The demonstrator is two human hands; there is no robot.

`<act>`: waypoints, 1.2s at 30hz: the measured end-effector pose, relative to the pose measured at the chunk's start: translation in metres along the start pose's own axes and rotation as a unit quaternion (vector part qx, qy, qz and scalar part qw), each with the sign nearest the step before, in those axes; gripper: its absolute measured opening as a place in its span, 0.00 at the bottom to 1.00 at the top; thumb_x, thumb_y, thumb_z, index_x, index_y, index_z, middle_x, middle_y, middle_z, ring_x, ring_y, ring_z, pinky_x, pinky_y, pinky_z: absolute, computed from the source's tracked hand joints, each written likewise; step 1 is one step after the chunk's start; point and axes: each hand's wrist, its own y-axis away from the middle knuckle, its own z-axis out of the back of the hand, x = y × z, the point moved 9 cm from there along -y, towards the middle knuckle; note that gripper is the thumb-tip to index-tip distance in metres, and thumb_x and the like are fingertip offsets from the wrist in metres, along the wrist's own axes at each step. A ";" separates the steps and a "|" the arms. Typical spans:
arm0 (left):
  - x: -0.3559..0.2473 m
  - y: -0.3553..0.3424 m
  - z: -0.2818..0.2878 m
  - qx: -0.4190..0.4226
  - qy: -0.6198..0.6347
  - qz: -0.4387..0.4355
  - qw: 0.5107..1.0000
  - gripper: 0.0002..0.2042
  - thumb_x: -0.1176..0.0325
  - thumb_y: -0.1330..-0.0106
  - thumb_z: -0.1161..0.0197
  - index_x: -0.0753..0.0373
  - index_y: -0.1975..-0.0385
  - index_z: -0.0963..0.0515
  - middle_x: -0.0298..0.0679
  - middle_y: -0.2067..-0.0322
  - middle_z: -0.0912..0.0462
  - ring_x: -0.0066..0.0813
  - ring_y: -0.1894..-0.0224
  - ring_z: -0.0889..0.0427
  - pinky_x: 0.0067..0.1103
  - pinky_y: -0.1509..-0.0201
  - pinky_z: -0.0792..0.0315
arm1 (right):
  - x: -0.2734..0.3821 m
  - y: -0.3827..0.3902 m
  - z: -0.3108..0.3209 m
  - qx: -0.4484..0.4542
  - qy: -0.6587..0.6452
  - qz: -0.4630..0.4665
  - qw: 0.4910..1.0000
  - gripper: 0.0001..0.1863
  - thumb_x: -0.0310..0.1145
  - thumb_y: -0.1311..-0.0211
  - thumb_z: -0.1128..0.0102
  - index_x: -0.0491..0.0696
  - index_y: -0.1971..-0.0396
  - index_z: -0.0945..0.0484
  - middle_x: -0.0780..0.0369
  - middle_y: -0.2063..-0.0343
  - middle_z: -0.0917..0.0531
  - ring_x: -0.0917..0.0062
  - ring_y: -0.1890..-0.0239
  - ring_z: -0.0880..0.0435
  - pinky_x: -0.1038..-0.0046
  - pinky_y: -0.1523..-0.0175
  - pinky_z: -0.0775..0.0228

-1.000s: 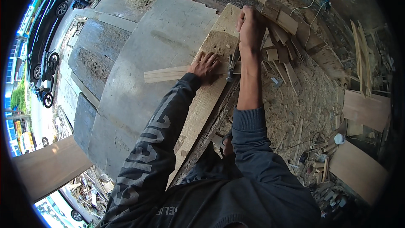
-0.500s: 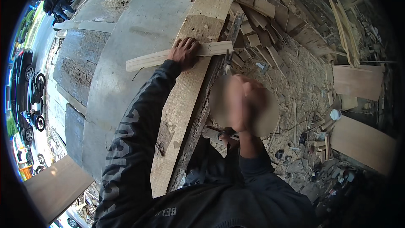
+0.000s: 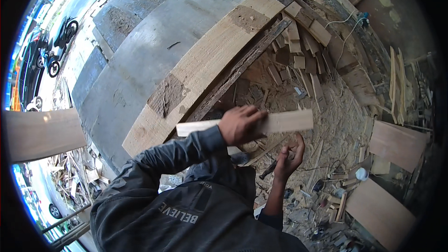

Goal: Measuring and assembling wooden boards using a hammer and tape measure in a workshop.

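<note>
A short, pale wooden board point(image 3: 291, 120) is held up by my left hand point(image 3: 242, 125), whose fingers wrap over its middle. It hangs off the near side of the bench, above the littered ground. Just below the board's right part is my right hand point(image 3: 289, 158), with its forefinger curved up and thumb apart. A dark-ended hand tool point(image 3: 268, 171) sticks out to the left from that hand's palm; its kind is not plain. Beyond both hands a long, thick plank point(image 3: 205, 65) lies slantwise along the bench edge, with a rough dusty patch on it.
Grey sheeting point(image 3: 140, 60) covers the bench, with a thin dark scrap point(image 3: 173, 45) on it. Wood offcuts point(image 3: 298, 46) are heaped at the far right. Flat panels point(image 3: 380, 210) lie to the right. Shavings and debris cover the ground. Motorcycles point(image 3: 54, 67) stand outside at left.
My left hand has lifted the short board off the long plank and brought it nearer and to the right. My right hand has moved nearer, and its tool now points left. The view has turned.
</note>
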 end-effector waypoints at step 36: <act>0.048 0.000 0.013 0.142 0.218 -0.051 0.964 0.10 0.69 0.35 0.36 0.63 0.56 0.18 0.46 0.58 0.18 0.51 0.53 0.20 0.35 0.47 0.25 | 0.020 -0.075 -0.123 0.127 0.008 -0.040 0.991 0.13 0.31 0.32 0.35 0.43 0.52 0.17 0.64 0.76 0.18 0.81 0.74 0.21 0.75 0.68 0.29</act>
